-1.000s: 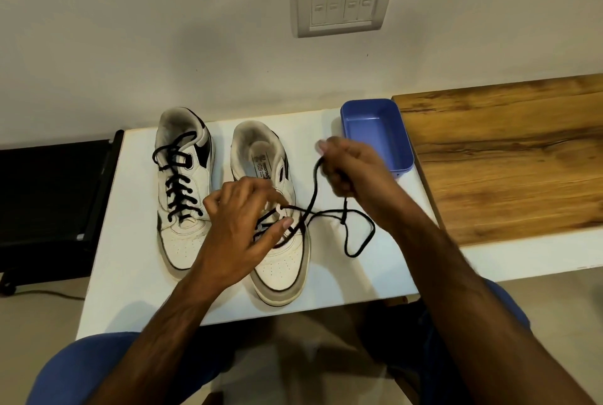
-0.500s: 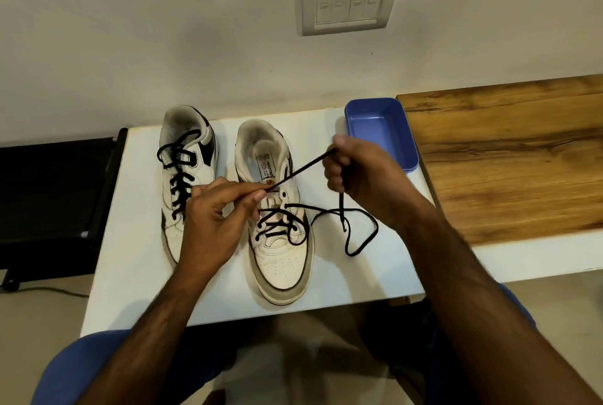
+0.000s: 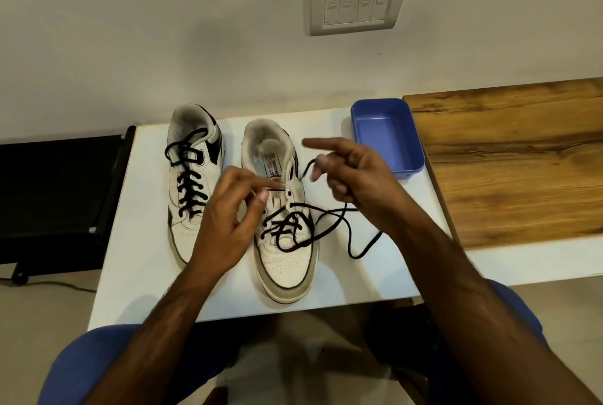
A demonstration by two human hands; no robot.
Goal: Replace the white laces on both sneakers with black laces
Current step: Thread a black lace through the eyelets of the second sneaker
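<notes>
Black lace (image 3: 295, 228): left hand (image 3: 225, 225) pinches end at eyelet; right hand (image 3: 355, 176) grips it, forefinger out.

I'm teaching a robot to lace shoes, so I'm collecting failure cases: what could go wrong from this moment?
1. The black lace lies in loose loops over the right sneaker; pulling may snarl them.
2. The left hand pinches the lace end at an eyelet with little to grip; it could slip back out.
3. The right hand holds the other strand only loosely, so tension may drop.
</notes>
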